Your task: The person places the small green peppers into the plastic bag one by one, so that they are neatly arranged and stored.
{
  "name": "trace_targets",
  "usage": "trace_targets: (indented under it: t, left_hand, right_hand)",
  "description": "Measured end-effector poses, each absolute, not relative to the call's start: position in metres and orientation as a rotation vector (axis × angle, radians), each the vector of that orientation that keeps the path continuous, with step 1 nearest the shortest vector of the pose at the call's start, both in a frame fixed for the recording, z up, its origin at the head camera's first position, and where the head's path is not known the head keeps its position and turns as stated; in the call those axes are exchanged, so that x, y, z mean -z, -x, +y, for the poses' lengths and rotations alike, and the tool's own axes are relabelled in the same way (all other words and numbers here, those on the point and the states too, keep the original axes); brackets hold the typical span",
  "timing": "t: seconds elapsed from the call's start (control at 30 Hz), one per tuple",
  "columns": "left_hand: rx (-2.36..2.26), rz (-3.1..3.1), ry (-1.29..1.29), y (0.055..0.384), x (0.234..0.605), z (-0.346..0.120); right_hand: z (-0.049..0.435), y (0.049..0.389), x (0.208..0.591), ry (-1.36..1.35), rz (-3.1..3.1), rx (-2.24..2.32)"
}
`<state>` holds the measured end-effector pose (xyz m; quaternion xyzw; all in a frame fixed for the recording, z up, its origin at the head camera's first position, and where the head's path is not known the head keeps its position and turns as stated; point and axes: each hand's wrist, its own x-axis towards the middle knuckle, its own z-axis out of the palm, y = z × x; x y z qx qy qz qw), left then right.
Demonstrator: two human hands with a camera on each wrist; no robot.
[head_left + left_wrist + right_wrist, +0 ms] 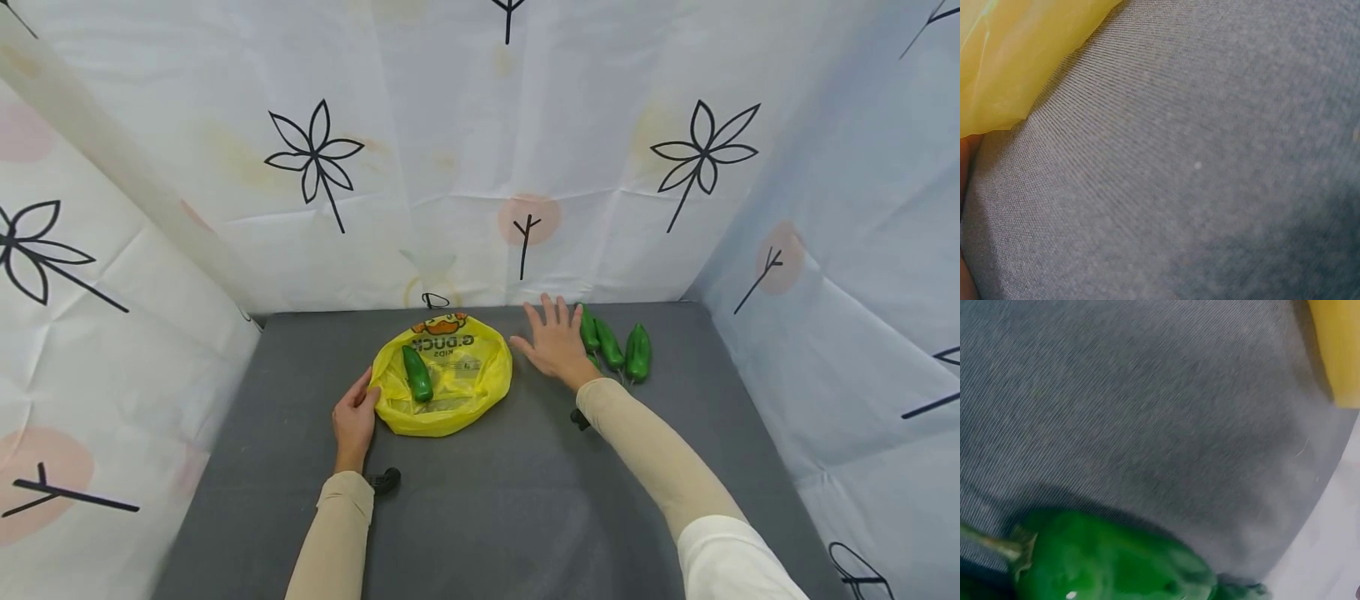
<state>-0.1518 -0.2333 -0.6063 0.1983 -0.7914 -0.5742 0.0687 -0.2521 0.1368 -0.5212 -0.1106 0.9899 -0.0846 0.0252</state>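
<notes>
My left hand [356,418] grips the left rim of a yellow plastic bag [491,375], thumb and fingers at its edge. The bag lies spread in a round shape with its mouth up, and one green pepper [417,374] rests inside. Its yellow film [1022,56] fills the upper left of the left wrist view. To the right, my right hand [557,343] has its fingers straight and spread, holding nothing. Beside it lie several green peppers [638,354], some partly hidden by the hand. In the right wrist view a large pepper [1104,556] with its stem shows close up.
Everything lies on a dark grey cloth-covered table [480,517]. White patterned sheets stand as walls behind [450,167], at the left [90,350] and at the right [847,292]. The table's back edge runs just beyond the bag and peppers.
</notes>
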Motion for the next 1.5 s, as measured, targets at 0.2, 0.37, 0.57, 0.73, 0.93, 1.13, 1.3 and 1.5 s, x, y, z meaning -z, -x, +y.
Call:
trace_targets:
  t: [0.2,0.37,0.57,0.73,0.93,1.13,1.3,1.5]
  left_hand:
    - [1.714,-2.379,-0.595,0.153,0.609,-0.234]
    - [1.725,-2.371,-0.603,0.154,0.611,-0.234]
    - [1.709,-2.374,-0.604,0.153,0.609,-0.232]
    - [1.708,-2.373,-0.606,0.152,0.607,-0.230]
    - [1.719,-2.366,-0.602,0.151,0.606,-0.230]
    - [1.717,-2.367,-0.603,0.151,0.606,-0.231]
    - [1.711,-2.366,-0.620,0.152,0.607,-0.230]
    - [1.714,-2.363,-0.616,0.154,0.609,-0.232]
  right_hand:
    - [0.152,0.254,0.524,0.309,3.058,0.260]
    - [0.162,0.254,0.524,0.286,3.055,0.248]
    - [0.175,0.254,0.526,0.266,3.059,0.252]
    - [0.186,0.255,0.529,0.272,3.087,0.296]
    - [0.198,0.256,0.532,0.313,3.068,0.335]
    - [0.204,0.260,0.534,0.287,3.009,0.446]
    - [0.209,0.264,0.537,0.182,2.930,0.601]
    - [0.213,0.268,0.535,0.165,2.921,0.659]
